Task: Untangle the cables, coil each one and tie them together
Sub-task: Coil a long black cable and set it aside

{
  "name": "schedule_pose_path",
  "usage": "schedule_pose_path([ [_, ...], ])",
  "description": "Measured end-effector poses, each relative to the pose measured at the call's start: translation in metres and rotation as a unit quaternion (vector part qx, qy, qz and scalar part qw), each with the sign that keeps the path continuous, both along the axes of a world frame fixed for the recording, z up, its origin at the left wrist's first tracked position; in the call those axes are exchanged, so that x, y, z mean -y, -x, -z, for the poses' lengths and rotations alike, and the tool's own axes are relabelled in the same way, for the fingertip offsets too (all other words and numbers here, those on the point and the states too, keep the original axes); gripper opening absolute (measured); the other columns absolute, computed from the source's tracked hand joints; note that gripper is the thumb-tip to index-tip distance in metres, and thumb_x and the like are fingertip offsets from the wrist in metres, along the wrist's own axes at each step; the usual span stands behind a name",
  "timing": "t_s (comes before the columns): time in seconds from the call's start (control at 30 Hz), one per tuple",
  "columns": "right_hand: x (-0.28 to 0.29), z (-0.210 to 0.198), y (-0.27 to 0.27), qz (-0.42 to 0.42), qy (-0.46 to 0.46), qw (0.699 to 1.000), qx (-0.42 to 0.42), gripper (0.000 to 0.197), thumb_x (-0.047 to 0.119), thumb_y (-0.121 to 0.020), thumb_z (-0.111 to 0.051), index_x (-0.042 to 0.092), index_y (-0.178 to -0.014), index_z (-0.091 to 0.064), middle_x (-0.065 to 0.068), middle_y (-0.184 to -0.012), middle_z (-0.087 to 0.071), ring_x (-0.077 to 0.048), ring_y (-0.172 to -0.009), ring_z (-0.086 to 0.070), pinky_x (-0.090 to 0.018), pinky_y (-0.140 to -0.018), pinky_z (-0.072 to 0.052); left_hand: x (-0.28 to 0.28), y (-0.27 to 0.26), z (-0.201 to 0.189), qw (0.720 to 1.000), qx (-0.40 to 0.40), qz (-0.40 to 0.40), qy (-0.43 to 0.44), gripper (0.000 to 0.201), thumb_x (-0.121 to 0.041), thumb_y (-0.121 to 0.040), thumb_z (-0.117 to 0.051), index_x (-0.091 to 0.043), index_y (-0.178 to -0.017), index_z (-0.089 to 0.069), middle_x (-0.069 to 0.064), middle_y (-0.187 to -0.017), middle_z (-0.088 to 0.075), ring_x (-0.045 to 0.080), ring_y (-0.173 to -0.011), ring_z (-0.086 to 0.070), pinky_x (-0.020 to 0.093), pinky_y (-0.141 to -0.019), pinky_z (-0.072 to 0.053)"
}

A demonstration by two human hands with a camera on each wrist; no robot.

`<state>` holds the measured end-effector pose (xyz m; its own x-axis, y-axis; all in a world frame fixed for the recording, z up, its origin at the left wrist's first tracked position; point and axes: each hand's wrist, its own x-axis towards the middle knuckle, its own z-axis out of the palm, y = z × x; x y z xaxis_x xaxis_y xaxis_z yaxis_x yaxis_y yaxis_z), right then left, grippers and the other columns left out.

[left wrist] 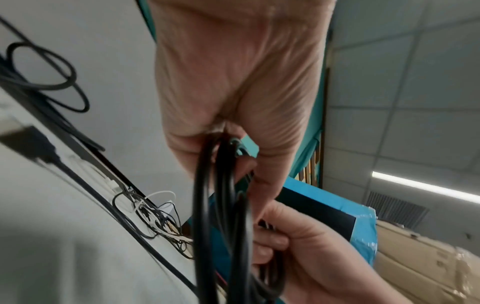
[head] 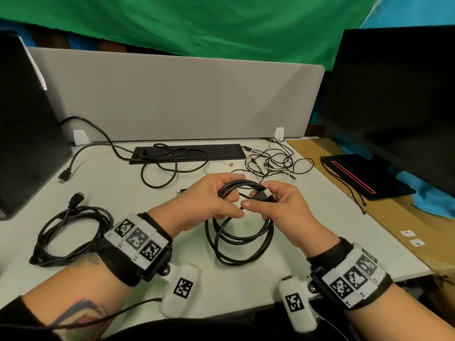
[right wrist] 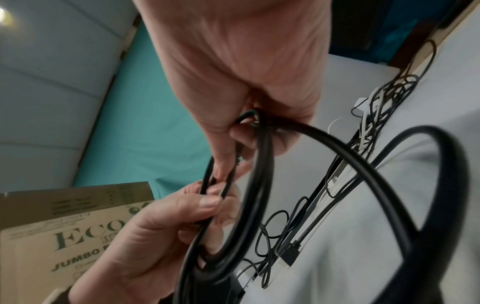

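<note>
Cable coils: two; tangle perhaps several.

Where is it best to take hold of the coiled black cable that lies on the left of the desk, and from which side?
Probably the coiled black cable is best pinched from above across its bunched strands, near side, closing the grip around all loops. Its plug end sticks out at the far side, so gripping there would likely unwind it.
</note>
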<state>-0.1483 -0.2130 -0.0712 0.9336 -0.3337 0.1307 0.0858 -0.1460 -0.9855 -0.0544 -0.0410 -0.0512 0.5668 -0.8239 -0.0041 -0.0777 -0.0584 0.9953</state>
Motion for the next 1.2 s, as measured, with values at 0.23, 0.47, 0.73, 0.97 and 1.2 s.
schedule_pose_path([
  [0.23,-0.006,0.011,-0.003,0.023,0.006,1.000,-0.011,0.031,0.010,-0.069,-0.090,0.006,-0.079,-0.061,0.001,-0.057,-0.060,-0.007,-0.041,-0.041,-0.020,-0.040,-0.032,0.001,-0.002,0.009,0.992,0.076,-0.008,-0.095,0.041,0.009,-0.081,-0.070,-0.012,-0.116,-0.062,0.003,-0.091,-0.060,0.004,-0.053,-0.048,0.019,-0.050,-0.038],
  [0.47,-0.005,0.000,-0.001,-0.002,-0.111,0.994,-0.016,0.041,0.022,-0.070,-0.087,0.011,-0.097,-0.059,-0.001,-0.059,-0.059,-0.012,-0.040,-0.031,-0.025,-0.046,-0.030,0.002,-0.004,0.010,0.987,0.097,-0.043,-0.123,0.029,-0.009,-0.094,-0.064,-0.020,-0.119,-0.056,0.000,-0.088,-0.079,0.013,-0.052,-0.037,0.022,-0.046,-0.032],
  [0.73,-0.007,-0.001,-0.002,-0.003,-0.103,0.993,-0.048,0.012,0.010,-0.089,-0.071,0.006,-0.098,-0.066,0.001,-0.048,-0.038,-0.013,-0.038,-0.023,-0.024,-0.043,-0.032,0.006,-0.006,0.018,0.973,0.148,-0.101,-0.144,0.019,-0.013,-0.097,-0.059,-0.023,-0.113,-0.058,-0.006,-0.082,-0.078,0.006,-0.040,-0.038,0.020,-0.042,-0.034],
  [0.97,-0.009,0.007,-0.005,0.051,-0.060,0.996,-0.034,0.016,0.002,-0.090,-0.067,0.010,-0.101,-0.058,0.003,-0.050,-0.046,-0.013,-0.040,-0.037,-0.031,-0.053,-0.039,0.005,-0.011,0.012,0.968,0.142,-0.167,-0.126,0.019,-0.028,-0.097,-0.063,-0.012,-0.090,-0.069,-0.011,-0.064,-0.062,0.008,-0.050,-0.042,0.018,-0.049,-0.034],
  [1.2,-0.005,0.003,-0.006,0.001,-0.115,0.993,-0.005,0.020,0.021,-0.097,-0.062,0.002,-0.100,-0.069,-0.001,-0.064,-0.039,-0.016,-0.057,-0.037,-0.028,-0.058,-0.039,0.003,-0.015,0.003,0.985,-0.078,-0.151,-0.015,0.033,-0.037,-0.104,-0.047,-0.010,-0.093,-0.062,0.001,-0.080,-0.069,0.018,-0.087,-0.062,0.026,-0.086,-0.045],
])
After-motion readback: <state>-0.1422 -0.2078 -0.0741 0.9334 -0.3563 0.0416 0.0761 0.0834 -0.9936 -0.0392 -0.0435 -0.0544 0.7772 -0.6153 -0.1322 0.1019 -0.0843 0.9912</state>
